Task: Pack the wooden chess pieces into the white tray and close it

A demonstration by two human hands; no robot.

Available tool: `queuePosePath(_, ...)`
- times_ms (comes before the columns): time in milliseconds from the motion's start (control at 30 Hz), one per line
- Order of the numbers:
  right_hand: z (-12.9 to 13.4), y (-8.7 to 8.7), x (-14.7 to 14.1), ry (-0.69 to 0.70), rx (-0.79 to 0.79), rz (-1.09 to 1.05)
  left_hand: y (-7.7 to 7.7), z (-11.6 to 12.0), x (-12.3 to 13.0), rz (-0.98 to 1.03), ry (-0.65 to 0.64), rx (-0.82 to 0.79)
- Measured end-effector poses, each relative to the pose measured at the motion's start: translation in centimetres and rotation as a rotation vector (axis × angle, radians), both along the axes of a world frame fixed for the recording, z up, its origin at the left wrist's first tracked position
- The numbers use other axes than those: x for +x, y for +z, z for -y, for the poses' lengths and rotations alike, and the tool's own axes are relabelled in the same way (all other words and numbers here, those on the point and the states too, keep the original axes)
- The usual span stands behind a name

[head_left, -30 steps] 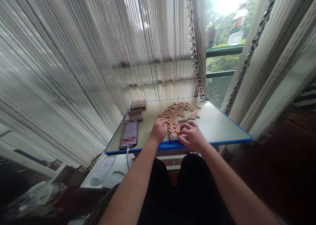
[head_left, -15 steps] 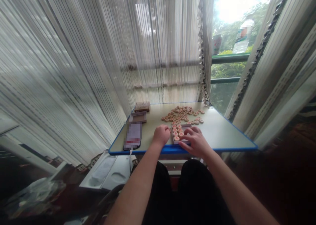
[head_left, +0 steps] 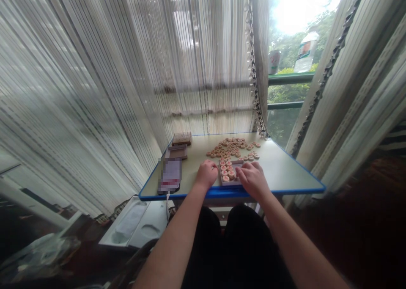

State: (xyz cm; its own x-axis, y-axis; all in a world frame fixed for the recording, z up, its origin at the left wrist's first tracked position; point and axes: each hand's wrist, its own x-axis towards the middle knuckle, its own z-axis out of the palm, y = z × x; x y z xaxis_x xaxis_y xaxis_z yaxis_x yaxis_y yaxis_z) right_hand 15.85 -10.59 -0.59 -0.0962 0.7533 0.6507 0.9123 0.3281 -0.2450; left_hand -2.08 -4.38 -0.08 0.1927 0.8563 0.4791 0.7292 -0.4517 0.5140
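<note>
A shallow open box (head_left: 233,183) lies near the table's front edge. Round wooden xiangqi pieces (head_left: 223,168) with red characters stand in two columns in its left part. Just left of the box, my left hand (head_left: 207,173) is curled into a fist, and whatever it may hold is hidden. My right hand (head_left: 253,175) reaches over the box's right side, its fingers loosely bent and no piece visible in them. Its fingertips are close to the right column of pieces. A loose heap of more pieces (head_left: 233,147) spreads behind the box.
The blue-edged table (head_left: 285,174) carries a phone (head_left: 171,172) with a white cable at left. Behind it are an empty tray (head_left: 177,152) and a patterned box (head_left: 182,138). Striped curtains (head_left: 203,60) hang beyond. A can (head_left: 274,61) and a bottle (head_left: 305,54) stand on the window rail.
My right hand has drawn slightly back toward the box's right side, its fingers less spread, uncovering the lower right piece. My left hand stays beside the box. The view has shifted slightly.
</note>
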Motion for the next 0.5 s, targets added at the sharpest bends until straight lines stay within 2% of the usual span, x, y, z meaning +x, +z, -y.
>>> queuePosePath(167,-0.25,-0.17,0.17,0.048,0.004,0.022,-0.03,-0.04,-0.02,-0.02,-0.01,0.003)
queuePosePath(500,-0.4,-0.17,0.29,0.043,-0.026,-0.005,-0.05,-0.14,-0.01,-0.033,-0.024,0.024)
